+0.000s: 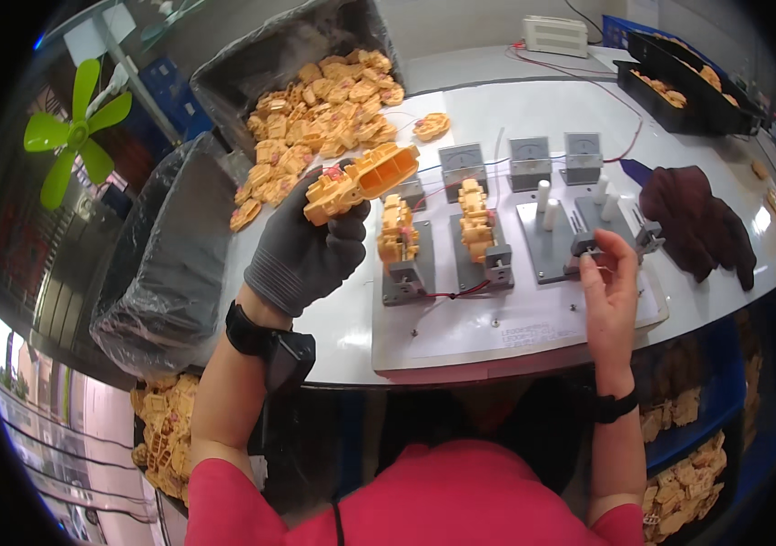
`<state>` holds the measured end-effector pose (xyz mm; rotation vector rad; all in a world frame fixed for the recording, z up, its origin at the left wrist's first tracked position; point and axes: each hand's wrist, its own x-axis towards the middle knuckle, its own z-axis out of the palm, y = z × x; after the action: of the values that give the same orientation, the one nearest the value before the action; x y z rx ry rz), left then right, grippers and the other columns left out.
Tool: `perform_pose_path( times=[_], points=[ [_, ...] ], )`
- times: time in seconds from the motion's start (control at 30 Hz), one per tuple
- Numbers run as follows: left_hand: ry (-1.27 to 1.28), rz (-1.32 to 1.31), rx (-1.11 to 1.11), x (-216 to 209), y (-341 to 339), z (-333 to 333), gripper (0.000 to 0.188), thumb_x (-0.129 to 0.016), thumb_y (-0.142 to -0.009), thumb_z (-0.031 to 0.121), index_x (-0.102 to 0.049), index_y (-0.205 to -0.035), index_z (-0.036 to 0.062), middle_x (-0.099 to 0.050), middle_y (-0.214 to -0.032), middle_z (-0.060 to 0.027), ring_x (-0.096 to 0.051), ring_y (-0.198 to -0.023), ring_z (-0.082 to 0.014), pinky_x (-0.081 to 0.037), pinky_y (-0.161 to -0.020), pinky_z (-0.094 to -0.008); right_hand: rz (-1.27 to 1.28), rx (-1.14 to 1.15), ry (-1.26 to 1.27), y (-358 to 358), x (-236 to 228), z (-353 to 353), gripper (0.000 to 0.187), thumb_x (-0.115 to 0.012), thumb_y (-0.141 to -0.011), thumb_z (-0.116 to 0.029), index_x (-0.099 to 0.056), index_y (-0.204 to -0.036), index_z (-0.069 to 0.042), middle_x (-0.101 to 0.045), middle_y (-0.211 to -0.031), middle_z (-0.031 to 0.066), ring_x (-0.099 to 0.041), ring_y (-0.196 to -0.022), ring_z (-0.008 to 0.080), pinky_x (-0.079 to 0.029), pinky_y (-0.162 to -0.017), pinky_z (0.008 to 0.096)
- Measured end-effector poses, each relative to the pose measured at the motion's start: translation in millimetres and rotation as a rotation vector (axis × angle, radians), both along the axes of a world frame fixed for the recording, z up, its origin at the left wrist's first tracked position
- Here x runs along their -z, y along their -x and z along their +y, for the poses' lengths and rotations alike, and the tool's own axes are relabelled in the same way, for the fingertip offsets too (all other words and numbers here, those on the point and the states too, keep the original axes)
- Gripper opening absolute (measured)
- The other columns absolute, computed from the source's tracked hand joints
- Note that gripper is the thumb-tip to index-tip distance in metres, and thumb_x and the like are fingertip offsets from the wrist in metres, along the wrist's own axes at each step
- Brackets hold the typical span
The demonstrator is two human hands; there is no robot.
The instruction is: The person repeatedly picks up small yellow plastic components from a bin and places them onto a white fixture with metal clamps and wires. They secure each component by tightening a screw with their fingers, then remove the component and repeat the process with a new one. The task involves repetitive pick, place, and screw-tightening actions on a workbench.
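My left hand (311, 241), in a grey glove, is closed round a yellow-orange plastic housing (379, 173) with an open hollow end, raised over the table left of the fixtures. Bare, my right hand (611, 282) has its thumb and fingertips at a small metal clamp block (585, 246) on the front of a grey fixture plate (543, 241) with white pegs. Whether the fingers grip the block or only touch it is partly hidden. Two similar housings, one on the left fixture (397, 232) and another on the middle fixture (476, 223), stand clamped upright.
Several small panel meters (529, 162) stand behind the fixtures. A lined bin (215, 91) spills a heap of housings (324, 109) at the back left. A dark cloth glove (697, 218) lies at right, below black trays (679, 86). A green fan (77, 135) is at far left.
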<state>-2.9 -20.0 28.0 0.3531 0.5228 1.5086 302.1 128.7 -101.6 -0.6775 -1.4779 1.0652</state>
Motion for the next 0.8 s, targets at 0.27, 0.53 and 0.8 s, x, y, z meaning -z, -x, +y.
perform_pose_path(
  times=[0.27, 0.53, 0.8],
  points=[
    [0.134, 0.047, 0.111, -6, -22, 43, 0.036, -0.047, -0.103, 0.036, -0.055, -0.112, 0.0026, -0.059, -0.087, -0.0035, -0.048, -0.057, -0.0070, -0.043, -0.048, -0.0201, -0.043, 0.063, -0.153, -4, -2, -7, 0.027, -0.064, -0.092, -0.004, -0.062, -0.119, -0.005, -0.056, -0.107, 0.0050, -0.054, -0.093, 0.0147, -0.046, -0.085, 0.0285],
    [0.175, 0.033, 0.127, -12, -27, 59, 0.036, -0.046, -0.104, 0.034, -0.056, -0.122, 0.0044, -0.062, -0.096, -0.0038, -0.052, -0.065, -0.0067, -0.045, -0.057, -0.0233, -0.060, 0.059, -0.130, -6, -7, -8, 0.025, -0.063, -0.092, -0.003, -0.062, -0.117, -0.004, -0.056, -0.103, 0.0065, -0.054, -0.092, 0.0169, -0.046, -0.084, 0.0300],
    [0.201, 0.000, 0.114, -17, -38, 66, 0.032, -0.047, -0.103, 0.031, -0.055, -0.117, 0.0026, -0.061, -0.097, -0.0047, -0.054, -0.068, -0.0089, -0.048, -0.060, -0.0248, 0.005, 0.016, -0.116, -8, -1, -3, 0.016, -0.064, -0.094, -0.007, -0.062, -0.109, -0.003, -0.058, -0.095, 0.0057, -0.055, -0.084, 0.0153, -0.046, -0.077, 0.0286]
  ],
)
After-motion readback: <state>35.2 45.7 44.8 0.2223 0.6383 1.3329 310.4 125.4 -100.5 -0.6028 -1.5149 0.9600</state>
